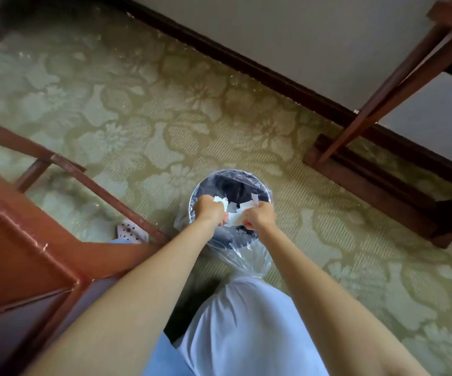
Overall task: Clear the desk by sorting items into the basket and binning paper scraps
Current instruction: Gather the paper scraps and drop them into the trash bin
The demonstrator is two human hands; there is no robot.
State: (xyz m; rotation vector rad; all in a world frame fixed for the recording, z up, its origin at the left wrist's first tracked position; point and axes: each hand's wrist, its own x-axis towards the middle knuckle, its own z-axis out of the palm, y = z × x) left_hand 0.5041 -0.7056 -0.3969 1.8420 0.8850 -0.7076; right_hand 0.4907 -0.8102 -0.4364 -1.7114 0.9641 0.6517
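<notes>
In the middle of the frame the left hand (pixel 209 210) and the right hand (pixel 260 216) are close together over the mouth of the round bin (pixel 246 175), each one curled tightly around white paper scraps (pixel 236 213). The bin, lined with a clear plastic bag (pixel 246 257), stands on the patterned carpet (pixel 165 118) near the desk (pixel 16 240) edge at the lower left. Open carpet lies above and right of the bin, up to a dark wooden frame (pixel 368 183) at the right.
</notes>
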